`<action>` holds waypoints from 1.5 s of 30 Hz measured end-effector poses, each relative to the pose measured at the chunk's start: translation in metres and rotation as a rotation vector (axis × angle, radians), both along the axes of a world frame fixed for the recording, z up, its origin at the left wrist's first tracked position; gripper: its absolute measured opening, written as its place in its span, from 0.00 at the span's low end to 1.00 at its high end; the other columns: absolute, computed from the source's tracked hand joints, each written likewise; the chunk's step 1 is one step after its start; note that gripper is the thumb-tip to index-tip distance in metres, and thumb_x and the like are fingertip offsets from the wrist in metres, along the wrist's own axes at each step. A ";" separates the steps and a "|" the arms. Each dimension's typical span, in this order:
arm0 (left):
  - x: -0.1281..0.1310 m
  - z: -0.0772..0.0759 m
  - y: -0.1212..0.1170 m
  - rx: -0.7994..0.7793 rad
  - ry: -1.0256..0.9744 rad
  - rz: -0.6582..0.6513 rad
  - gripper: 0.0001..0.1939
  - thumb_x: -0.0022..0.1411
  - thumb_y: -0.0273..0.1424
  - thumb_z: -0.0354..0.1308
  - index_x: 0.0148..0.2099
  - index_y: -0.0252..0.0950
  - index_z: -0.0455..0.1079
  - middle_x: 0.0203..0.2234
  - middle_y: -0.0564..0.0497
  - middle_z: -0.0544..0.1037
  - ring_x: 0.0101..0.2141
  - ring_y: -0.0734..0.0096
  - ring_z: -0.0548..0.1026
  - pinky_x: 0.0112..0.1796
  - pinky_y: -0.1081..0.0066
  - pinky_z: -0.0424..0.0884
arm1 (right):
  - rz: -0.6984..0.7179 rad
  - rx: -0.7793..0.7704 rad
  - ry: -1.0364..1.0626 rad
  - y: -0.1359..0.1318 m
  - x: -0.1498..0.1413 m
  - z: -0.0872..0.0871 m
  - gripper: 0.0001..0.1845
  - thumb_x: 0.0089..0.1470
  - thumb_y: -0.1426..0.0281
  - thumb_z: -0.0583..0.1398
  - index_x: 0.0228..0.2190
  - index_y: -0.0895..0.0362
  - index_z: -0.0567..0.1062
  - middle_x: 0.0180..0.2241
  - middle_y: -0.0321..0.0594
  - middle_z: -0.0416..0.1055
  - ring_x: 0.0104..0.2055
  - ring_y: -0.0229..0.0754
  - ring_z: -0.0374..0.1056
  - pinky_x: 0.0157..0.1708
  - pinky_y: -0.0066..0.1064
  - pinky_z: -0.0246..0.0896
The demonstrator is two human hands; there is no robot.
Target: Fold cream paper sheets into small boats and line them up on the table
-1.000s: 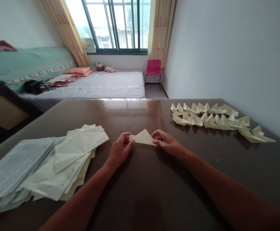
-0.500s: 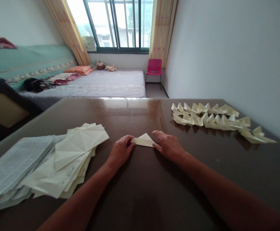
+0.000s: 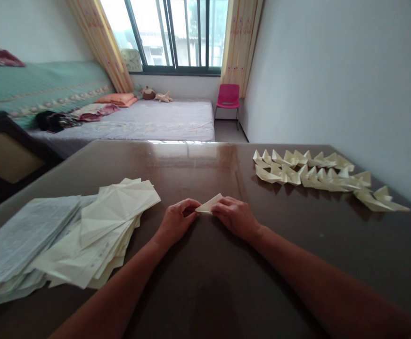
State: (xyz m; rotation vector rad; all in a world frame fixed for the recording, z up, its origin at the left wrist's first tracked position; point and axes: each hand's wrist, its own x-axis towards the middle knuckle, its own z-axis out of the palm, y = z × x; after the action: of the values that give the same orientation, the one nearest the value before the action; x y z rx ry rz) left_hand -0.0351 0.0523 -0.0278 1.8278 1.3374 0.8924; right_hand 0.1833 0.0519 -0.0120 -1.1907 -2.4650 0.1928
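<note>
A small cream sheet of folded paper (image 3: 208, 204) is between my hands above the brown table (image 3: 198, 263), with a pointed corner toward the far side. My left hand (image 3: 180, 215) pinches its left end between thumb and fingers. From the right, my right hand (image 3: 234, 215) closes over the other end, and its fingers hide that part of the paper. Folded paper boats (image 3: 313, 176) stand in rows at the far right of the table. To the left of my left hand lies a fanned stack of creased cream sheets (image 3: 115, 214).
A thicker pile of printed paper (image 3: 25, 238) lies at the table's left edge. Past the table are a bed (image 3: 177, 117) and a pink chair (image 3: 228, 96) under a window. A dark wooden chair (image 3: 11, 155) stands at the left, a white wall (image 3: 332, 70) at the right.
My right hand has moved left and closed over the paper's right end, after its fingers were raised and spread. The paper now shows a narrower, slanted shape. My left hand keeps its pinch.
</note>
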 end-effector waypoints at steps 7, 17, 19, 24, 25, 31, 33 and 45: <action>-0.006 0.004 0.001 0.174 0.118 -0.091 0.08 0.60 0.31 0.57 0.40 0.40 0.77 0.37 0.52 0.80 0.38 0.70 0.77 0.43 0.72 0.70 | -0.061 -0.045 -0.033 -0.001 0.001 -0.001 0.14 0.62 0.63 0.51 0.38 0.49 0.76 0.40 0.36 0.74 0.37 0.38 0.70 0.35 0.26 0.57; 0.004 0.008 -0.003 0.216 0.335 -0.149 0.12 0.65 0.33 0.50 0.35 0.37 0.74 0.37 0.50 0.75 0.39 0.69 0.74 0.44 0.69 0.68 | -0.085 -0.126 0.000 0.000 -0.001 0.000 0.15 0.63 0.62 0.50 0.39 0.49 0.76 0.41 0.36 0.73 0.38 0.38 0.70 0.37 0.26 0.56; 0.006 0.009 -0.003 0.235 0.358 -0.125 0.13 0.66 0.33 0.48 0.34 0.37 0.73 0.37 0.49 0.74 0.40 0.68 0.72 0.45 0.68 0.68 | -0.101 -0.132 0.000 0.000 -0.002 -0.001 0.15 0.63 0.62 0.50 0.40 0.49 0.75 0.41 0.37 0.73 0.39 0.38 0.70 0.37 0.26 0.57; 0.010 0.005 -0.001 0.264 0.426 -0.070 0.12 0.65 0.34 0.48 0.33 0.35 0.68 0.39 0.46 0.71 0.43 0.64 0.70 0.47 0.63 0.67 | -0.120 -0.136 -0.017 0.002 -0.004 -0.003 0.14 0.63 0.62 0.50 0.43 0.48 0.74 0.43 0.35 0.72 0.39 0.38 0.70 0.37 0.27 0.57; 0.011 0.004 0.000 0.275 0.442 -0.066 0.11 0.65 0.34 0.48 0.33 0.36 0.67 0.39 0.46 0.70 0.43 0.63 0.69 0.47 0.62 0.67 | -0.125 -0.138 -0.022 0.002 -0.004 -0.004 0.14 0.63 0.62 0.50 0.43 0.47 0.73 0.44 0.35 0.71 0.39 0.38 0.70 0.37 0.27 0.58; 0.013 -0.001 0.001 0.317 0.484 -0.014 0.06 0.63 0.34 0.51 0.37 0.36 0.64 0.38 0.46 0.68 0.41 0.62 0.68 0.44 0.60 0.68 | -0.197 -0.133 0.009 0.002 -0.004 -0.003 0.19 0.59 0.62 0.55 0.51 0.49 0.68 0.52 0.40 0.65 0.37 0.39 0.70 0.38 0.30 0.62; 0.012 -0.003 0.002 0.313 0.462 -0.004 0.08 0.62 0.33 0.52 0.43 0.37 0.63 0.39 0.47 0.68 0.41 0.62 0.69 0.44 0.61 0.68 | -0.248 -0.100 0.022 0.003 -0.002 0.000 0.23 0.58 0.62 0.56 0.55 0.51 0.65 0.55 0.44 0.62 0.39 0.42 0.69 0.39 0.33 0.63; 0.016 -0.001 -0.006 0.302 0.456 -0.013 0.15 0.63 0.32 0.51 0.53 0.39 0.63 0.44 0.47 0.71 0.43 0.62 0.69 0.45 0.62 0.67 | -0.201 -0.340 0.219 0.027 0.010 -0.007 0.32 0.43 0.62 0.68 0.50 0.57 0.69 0.38 0.39 0.71 0.35 0.39 0.64 0.37 0.31 0.61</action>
State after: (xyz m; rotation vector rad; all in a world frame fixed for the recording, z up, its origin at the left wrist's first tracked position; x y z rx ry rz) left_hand -0.0192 0.0465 -0.0287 2.3763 1.5197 0.7246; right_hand 0.1935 0.0791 -0.0190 -1.4588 -2.1615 0.6678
